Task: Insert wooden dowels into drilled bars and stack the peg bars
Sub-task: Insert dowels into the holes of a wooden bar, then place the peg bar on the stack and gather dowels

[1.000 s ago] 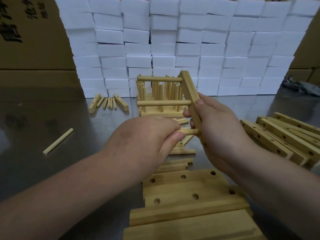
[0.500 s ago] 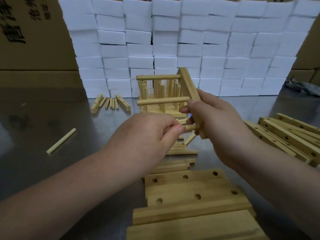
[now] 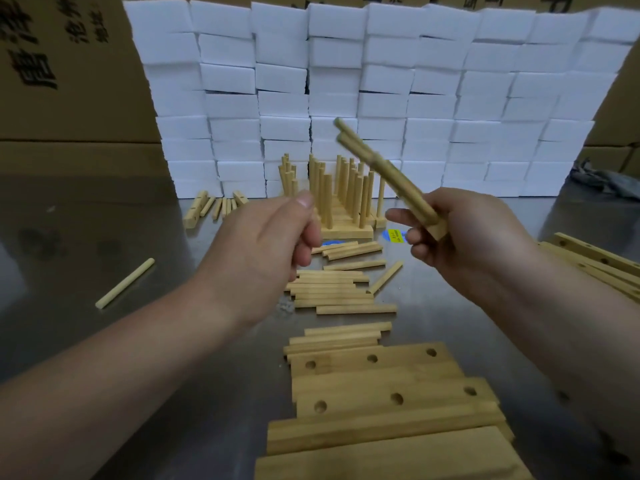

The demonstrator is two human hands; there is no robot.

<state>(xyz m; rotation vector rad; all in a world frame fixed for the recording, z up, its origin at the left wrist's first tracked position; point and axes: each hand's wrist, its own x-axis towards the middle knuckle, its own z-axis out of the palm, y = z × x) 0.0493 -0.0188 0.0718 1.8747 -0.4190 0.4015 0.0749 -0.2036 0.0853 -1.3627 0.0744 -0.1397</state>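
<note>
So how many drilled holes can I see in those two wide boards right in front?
6. Three run left to right across the upper board, and three more across the board below it. Further holes may be hidden where the boards overlap.

left of frame: bare surface, you pass freely bar one lone dowel | centre: loose dowels litter your way to the upright peg stack | rear: foam-block wall shuts it | right edge: drilled bars | bottom: drilled boards
</note>
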